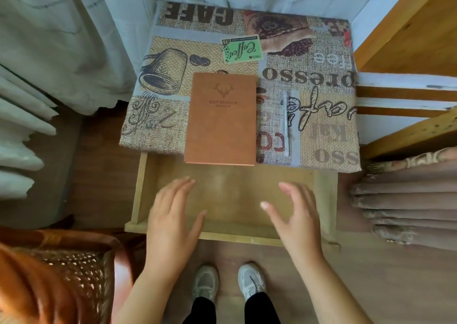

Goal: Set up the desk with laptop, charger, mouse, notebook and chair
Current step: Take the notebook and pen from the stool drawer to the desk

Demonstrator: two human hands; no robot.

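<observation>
- Far left: pale curtain (57,39) in soft hanging folds, clear of the work area.
- Lower left: woven chair (74,269) with a brown rim, cane-like weave; parked beside the bench, probably waiting to be pulled in as a later step.
- Bench (173,130) covered in a coarse, burlap-look cloth printed with coffee motifs and lettering; flat and matte, likely grippy enough to keep things from sliding.
- Left hand (173,215) over the open drawer (138,187), fingers spread, palm down, gripping nothing; blurred, so contact with the drawer floor cannot be told.
- Drawer of plain pale wood, shallow and rectangular, pulled out under the front edge; seemingly bare inside, so probably about to be pushed shut or searched.
- Notebook (221,118) lying flat, closed, brown leather-like cover with an embossed stag head; near edge overhanging the bench front above the drawer, perhaps set down quickly and due a nudge back.
- Pen (285,123), slim and silvery, just right of the notebook, parallel and apart from it.
- Right hand (296,212) mirroring the other, fingers splayed, empty.
- Laptop, charger and mouse nowhere in view, so most of the setup judged unfinished.
- Far right: wooden shelf frame (405,39), folded brownish fabric (405,200) stacked below.
</observation>
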